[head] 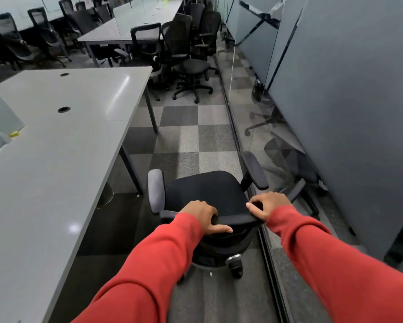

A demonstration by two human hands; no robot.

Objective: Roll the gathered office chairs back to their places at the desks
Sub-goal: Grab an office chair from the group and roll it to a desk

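I have both hands on the black office chair (205, 192), just right of the near desk (56, 145). My left hand (201, 216) and right hand (269, 205) curl their fingers around its backrest top edge, thumbs out.

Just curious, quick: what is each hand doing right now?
Left hand: closed on the chair backrest top.
Right hand: closed on the same backrest edge.

Head view, looking down an office aisle

We see one wide-angle view from head height, tilted forward and down: the office chair (207, 194) close below us, a desk (56, 148) left, a glass partition (335, 113) right, more chairs far ahead.
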